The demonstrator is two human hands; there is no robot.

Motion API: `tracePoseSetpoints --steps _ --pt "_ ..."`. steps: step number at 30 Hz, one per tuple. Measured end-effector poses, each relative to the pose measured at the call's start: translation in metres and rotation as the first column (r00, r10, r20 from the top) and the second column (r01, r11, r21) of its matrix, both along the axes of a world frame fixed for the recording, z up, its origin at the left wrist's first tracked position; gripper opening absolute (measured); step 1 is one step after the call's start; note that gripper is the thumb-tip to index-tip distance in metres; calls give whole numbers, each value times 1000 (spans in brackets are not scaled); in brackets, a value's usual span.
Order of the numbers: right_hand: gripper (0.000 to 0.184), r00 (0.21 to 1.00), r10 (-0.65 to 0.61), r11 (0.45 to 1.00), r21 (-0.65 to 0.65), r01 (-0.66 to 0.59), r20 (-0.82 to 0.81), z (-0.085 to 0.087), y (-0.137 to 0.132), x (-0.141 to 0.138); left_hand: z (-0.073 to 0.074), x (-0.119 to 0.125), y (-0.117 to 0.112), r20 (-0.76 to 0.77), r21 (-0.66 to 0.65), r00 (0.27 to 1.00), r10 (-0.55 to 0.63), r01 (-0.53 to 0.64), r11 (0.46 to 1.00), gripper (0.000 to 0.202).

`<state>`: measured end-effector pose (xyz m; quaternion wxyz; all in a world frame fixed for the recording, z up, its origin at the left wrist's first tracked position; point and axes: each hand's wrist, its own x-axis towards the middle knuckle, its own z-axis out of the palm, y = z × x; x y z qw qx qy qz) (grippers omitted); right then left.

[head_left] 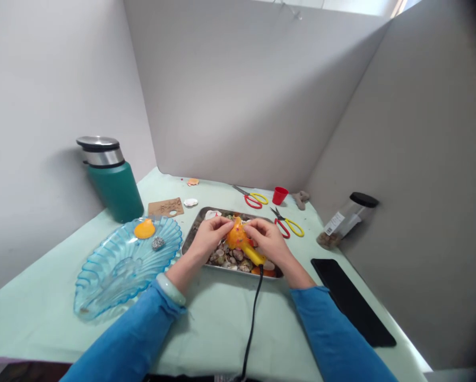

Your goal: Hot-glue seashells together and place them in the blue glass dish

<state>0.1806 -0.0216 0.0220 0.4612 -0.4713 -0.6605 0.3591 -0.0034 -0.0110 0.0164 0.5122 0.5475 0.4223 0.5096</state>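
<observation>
Pinched between the fingertips of both my hands is an orange shell (236,236) with small coloured specks on it. My left hand (213,237) grips its left side and my right hand (266,239) its right side, with both sets of fingers closed. Below them is a metal tray (187,245) of small brown and grey seashells (230,257). A yellow tool handle (253,254) with a black cord (255,305) extends from beneath the orange shell; the tool's front end is hidden.
A blue shell-shaped dish (114,270) at left holds an orange shell (144,228) and a speckled stone (158,243). Behind stand a green bottle (116,188) and a brown board (162,207). Two scissors (253,199), a red cup (279,196), a jar (345,220) and a black slab (351,302) lie rightward.
</observation>
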Motion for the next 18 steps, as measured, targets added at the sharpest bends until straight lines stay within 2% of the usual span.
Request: tracePoseSetpoints --steps 5,12,18 --pt "24 999 -1 1000 0 1 53 -3 -7 3 0 0 0 -24 -31 999 -34 34 999 34" --pt "20 996 -60 997 52 57 70 -5 -7 4 0 -1 -5 -204 72 978 36 -22 997 25" --pt "19 992 -32 991 129 16 122 -4 -11 5 -2 -2 -9 -215 56 977 11 1 998 27"
